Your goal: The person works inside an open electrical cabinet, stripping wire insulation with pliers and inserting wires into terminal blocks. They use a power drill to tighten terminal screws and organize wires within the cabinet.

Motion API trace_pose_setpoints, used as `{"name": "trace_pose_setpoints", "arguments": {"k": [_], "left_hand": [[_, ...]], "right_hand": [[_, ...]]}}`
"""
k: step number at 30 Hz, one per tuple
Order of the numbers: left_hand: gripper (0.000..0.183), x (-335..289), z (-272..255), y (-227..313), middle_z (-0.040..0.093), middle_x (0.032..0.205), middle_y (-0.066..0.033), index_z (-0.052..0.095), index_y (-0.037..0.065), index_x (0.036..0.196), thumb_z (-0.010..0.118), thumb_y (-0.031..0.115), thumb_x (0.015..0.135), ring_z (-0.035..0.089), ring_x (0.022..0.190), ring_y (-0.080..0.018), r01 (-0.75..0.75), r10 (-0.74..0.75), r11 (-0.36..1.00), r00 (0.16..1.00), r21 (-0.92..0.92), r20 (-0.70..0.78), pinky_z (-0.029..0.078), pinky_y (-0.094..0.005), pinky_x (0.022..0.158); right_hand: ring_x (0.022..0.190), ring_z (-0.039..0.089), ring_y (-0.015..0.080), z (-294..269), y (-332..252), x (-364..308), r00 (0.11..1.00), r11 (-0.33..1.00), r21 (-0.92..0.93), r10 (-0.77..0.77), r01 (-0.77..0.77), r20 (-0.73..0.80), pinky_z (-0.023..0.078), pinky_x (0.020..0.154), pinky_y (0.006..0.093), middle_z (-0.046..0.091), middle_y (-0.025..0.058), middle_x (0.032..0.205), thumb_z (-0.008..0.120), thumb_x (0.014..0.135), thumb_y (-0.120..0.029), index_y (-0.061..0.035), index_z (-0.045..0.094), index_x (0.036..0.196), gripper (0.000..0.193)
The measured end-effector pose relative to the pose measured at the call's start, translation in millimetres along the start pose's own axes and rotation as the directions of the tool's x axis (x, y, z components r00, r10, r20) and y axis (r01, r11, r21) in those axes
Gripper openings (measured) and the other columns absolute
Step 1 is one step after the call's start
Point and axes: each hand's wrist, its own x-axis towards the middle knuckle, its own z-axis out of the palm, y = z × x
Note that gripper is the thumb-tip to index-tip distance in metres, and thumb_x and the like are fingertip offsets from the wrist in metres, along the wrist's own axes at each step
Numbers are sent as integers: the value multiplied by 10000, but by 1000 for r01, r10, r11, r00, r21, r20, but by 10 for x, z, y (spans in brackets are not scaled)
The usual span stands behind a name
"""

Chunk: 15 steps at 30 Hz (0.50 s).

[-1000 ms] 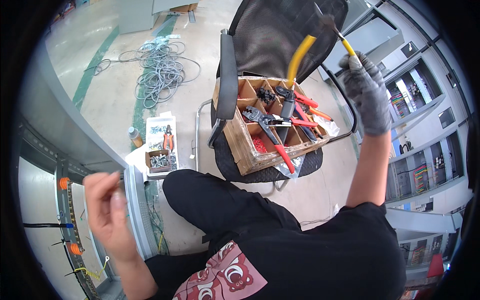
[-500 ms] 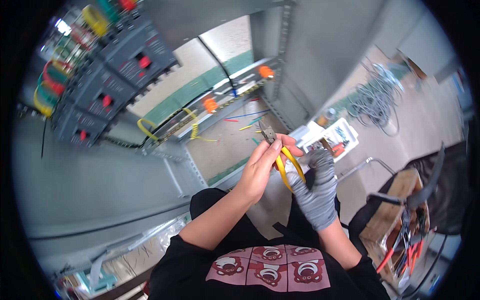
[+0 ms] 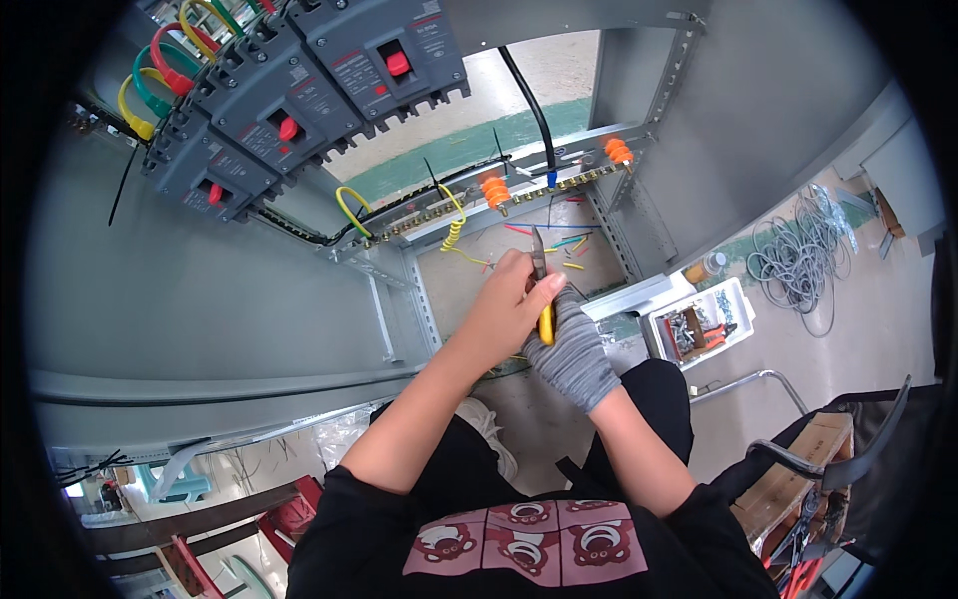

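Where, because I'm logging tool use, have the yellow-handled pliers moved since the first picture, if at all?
Yes: the yellow-handled pliers have moved left, away from the black chair, toward the open metal cabinet.

Left hand (image 3: 511,299): bare, fingers curled. Right hand (image 3: 572,351): grey-gloved, curled, beside the left. Left forearm (image 3: 419,419), right forearm (image 3: 644,449): bare, angled inward.

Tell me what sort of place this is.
Probably an electrical workshop, perhaps for cabinet wiring: breakers sit in a grey metal cabinet, grey cable lies heaped on the floor, and a white tray holds small metal parts.
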Motion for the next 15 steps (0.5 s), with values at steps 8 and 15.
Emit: {"name": "trace_pose_setpoints", "arguments": {"k": [8,15], "left_hand": [[168,569,-844,156,596,901,-134,608,12,945,593,165,878,576,895,-286,-128,345,872,847,473,-406,449,-378,797],[140,1332,-959,58,675,867,-108,674,86,924,617,181,838,640,838,-275,-123,344,701,921,703,-182,451,-388,820]], "right_hand": [[677,600,103,53,-147,672,865,602,657,120,-453,487,476,561,219,636,61,819,556,942,-302,-32,596,1042,291],[523,603,204,293,-109,1291,816,165,800,82,-577,572,516,457,293,636,118,761,529,945,-277,-8,600,1014,287]]}}
